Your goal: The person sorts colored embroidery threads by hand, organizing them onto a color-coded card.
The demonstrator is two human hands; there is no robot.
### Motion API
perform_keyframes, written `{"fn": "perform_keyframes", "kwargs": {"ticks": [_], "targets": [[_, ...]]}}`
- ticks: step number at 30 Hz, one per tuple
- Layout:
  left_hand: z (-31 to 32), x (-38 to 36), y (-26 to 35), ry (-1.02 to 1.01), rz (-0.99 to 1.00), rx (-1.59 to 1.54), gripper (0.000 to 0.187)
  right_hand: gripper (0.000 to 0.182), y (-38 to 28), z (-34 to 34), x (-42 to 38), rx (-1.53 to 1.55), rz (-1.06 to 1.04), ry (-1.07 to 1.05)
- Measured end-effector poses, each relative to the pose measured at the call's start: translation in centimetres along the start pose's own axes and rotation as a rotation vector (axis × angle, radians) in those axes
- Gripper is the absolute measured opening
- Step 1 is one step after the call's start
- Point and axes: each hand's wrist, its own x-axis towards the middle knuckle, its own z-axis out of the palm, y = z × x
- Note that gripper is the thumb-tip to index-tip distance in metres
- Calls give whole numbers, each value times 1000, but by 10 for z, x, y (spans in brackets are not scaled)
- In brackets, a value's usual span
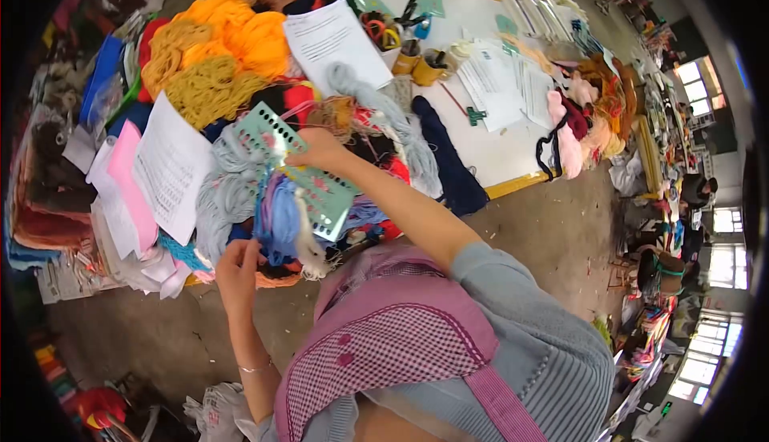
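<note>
My right hand (pixel 320 153) grips a green punched card (pixel 332 201) with rows of holes along its edges. Strands of yarn hang from the card: a blue bundle (pixel 280 213) and a cream one (pixel 308 238). Below and left of them is my left hand (pixel 238 266), its fingertips pinched together at the blue strands' edge; what lies between them is too small to make out. A grey-blue yarn skein (pixel 224 189) lies beside the card, next to a printed sheet (pixel 172 169).
Orange yarn (pixel 248 33) and mustard yarn (pixel 204 93) are heaped at the back left. Papers (pixel 340 45), tool pots (pixel 428 68) and dark blue yarn (pixel 444 153) lie across the white table (pixel 509 149). A person in red (pixel 96 406) is at the lower left.
</note>
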Motion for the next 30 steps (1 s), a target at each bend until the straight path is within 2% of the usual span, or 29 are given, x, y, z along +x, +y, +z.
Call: {"fn": "perform_keyframes", "kwargs": {"ticks": [1, 2, 3, 4, 5, 6, 8, 9, 11, 12, 14, 15, 16, 17, 18, 20, 22, 24, 26, 27, 28, 30], "targets": [[4, 4, -7, -6, -4, -92, 18, 31, -1, 2, 1, 41, -3, -30], [7, 5, -17, 16, 8, 34, 18, 30, 0, 1, 1, 77, -3, -44], [10, 7, -30, 97, 104, 162, 17, 27, 3, 6, 2, 115, -7, 11], [16, 4, -38, 173, 206, 291, 16, 37, 5, 5, 4, 6, -50, 6], [23, -5, -28, 197, 69, 177, 16, 42, -13, -4, -14, 124, 87, 62], [30, -7, -25, 250, 140, 207, 21, 48, -33, -6, -30, 260, 215, 97], [26, -20, -26, 357, 212, 311, 35, 62, -12, 19, -31, 91, -212, 440], [26, -25, -25, 368, 206, 332, 35, 51, -20, 11, -45, 34, -302, 513], [27, -38, -22, 364, 193, 363, 35, 42, -10, 5, -68, 79, -427, 708], [26, -44, -29, 308, 22, 266, 34, 35, -1, -2, -82, 111, -437, 700], [35, -62, -22, 244, 55, 210, 26, 40, 49, -12, -110, 34, -412, 541], [36, -69, -25, 205, -21, 217, 24, 45, 75, -18, -128, -134, -353, 533], [42, -81, -13, 183, 13, 246, 24, 53, 102, -27, -141, -229, -306, 427], [47, -88, -15, 181, -50, 206, 23, 63, 126, -33, -153, -297, -108, 300], [53, -94, -19, 204, -45, 204, 22, 62, 159, -33, -163, -375, 7, 148], [62, -109, -6, 177, -154, 164, 21, 43, 212, -47, -149, -455, -118, 99], [66, -123, -9, 182, -160, 135, 21, 36, 216, -64, -110, -242, 177, 116], [67, -132, -17, 202, -186, 130, 21, 36, 171, -86, -89, -229, 118, 355], [71, -140, -24, 219, -207, 21, 21, 40, 139, -100, -79, -458, -260, 567], [78, -139, -30, 200, -213, 50, 20, 38, 120, -101, -81, -425, -320, 577], [91, -134, -35, 179, -217, 75, 20, 36, 104, -101, -90, -346, -377, 498], [133, -108, -34, 19, -170, 138, 20, 25, 97, -81, -116, -265, -442, 386]]}}
